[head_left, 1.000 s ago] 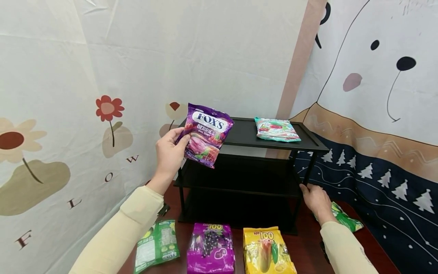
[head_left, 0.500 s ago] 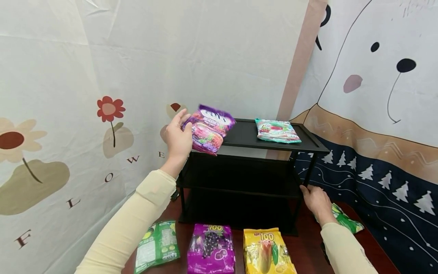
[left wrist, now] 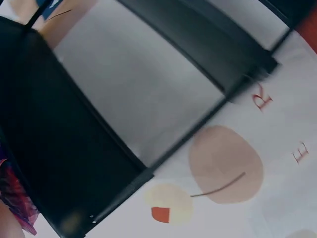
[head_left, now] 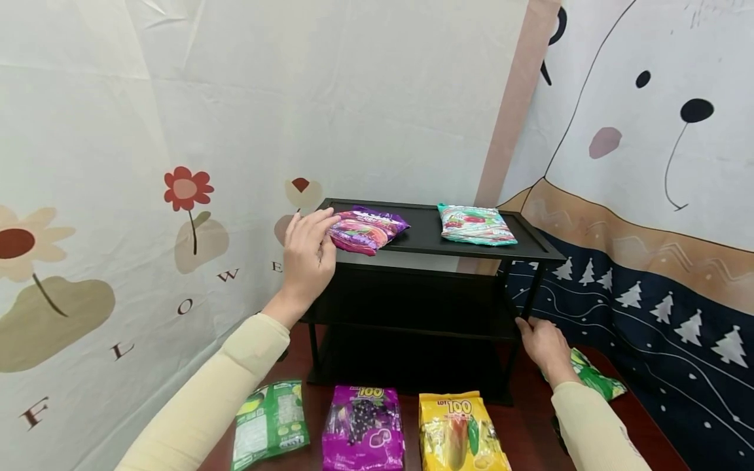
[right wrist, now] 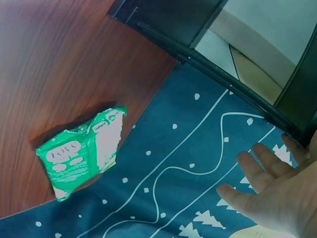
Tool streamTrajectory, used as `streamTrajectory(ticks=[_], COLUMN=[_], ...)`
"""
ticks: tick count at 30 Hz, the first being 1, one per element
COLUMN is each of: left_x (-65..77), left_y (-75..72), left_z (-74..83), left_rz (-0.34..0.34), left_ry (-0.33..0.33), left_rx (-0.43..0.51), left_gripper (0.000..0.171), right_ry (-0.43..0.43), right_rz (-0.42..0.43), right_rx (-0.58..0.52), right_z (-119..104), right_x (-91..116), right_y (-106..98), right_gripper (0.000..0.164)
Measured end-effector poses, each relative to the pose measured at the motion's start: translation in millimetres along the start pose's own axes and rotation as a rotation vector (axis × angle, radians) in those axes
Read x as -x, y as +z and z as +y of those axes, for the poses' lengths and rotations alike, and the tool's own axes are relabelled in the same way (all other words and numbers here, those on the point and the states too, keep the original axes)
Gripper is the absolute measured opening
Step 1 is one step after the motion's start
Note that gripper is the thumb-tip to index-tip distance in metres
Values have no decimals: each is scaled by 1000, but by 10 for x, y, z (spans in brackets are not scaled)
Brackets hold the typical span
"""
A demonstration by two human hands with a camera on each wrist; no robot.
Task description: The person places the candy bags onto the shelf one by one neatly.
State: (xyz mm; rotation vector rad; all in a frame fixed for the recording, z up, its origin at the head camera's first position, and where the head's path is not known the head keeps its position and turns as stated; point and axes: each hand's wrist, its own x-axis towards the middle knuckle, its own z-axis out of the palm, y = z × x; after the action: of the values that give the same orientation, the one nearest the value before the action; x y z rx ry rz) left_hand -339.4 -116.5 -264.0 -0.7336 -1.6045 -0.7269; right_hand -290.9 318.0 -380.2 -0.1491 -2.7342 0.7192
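Observation:
My left hand [head_left: 307, 256] holds the left end of a purple Fox's Berries candy bag [head_left: 372, 229] between fingers and thumb. The bag lies nearly flat over the left part of the top shelf of a black three-tier rack [head_left: 421, 229], one corner overlapping its front edge. In the left wrist view, only a sliver of the purple bag [left wrist: 19, 196] shows at the lower left. My right hand [head_left: 546, 347] pinches the rack's right front post; in the right wrist view its other fingers [right wrist: 257, 168] are spread loosely. A turquoise candy bag [head_left: 477, 224] rests on the top shelf's right side.
On the brown table [head_left: 530, 418] before the rack stand a green candy bag [head_left: 271, 422], a purple Lot 100 bag [head_left: 362, 428] and a yellow one [head_left: 462, 432]. Another green bag [right wrist: 84, 151] lies right of the rack. Printed cloth walls [head_left: 383, 98] enclose the back and sides.
The purple Fox's bag, first upright facing me, has been lowered and tipped flat onto the top shelf's left part by my left hand. My right hand stays at the post.

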Motion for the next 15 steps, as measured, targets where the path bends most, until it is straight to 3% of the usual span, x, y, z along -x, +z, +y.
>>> streamTrajectory(ticks=[4, 9, 12, 15], left_x=[101, 178, 197, 197], left_y=[-13, 6, 21, 29], left_z=[-54, -75, -70, -64], left_rz=[16, 44, 75, 78], left_ry=[188, 379, 457, 485], left_rx=[-97, -182, -190, -175], left_gripper=[34, 31, 21, 12], right_ry=[1, -3, -3, 2], right_rz=[7, 12, 12, 6], right_rx=[8, 5, 0, 0], right_z=[-2, 3, 5, -3], right_x=[7, 2, 1, -3], right_y=[6, 4, 7, 10], right_gripper=[40, 41, 42, 42])
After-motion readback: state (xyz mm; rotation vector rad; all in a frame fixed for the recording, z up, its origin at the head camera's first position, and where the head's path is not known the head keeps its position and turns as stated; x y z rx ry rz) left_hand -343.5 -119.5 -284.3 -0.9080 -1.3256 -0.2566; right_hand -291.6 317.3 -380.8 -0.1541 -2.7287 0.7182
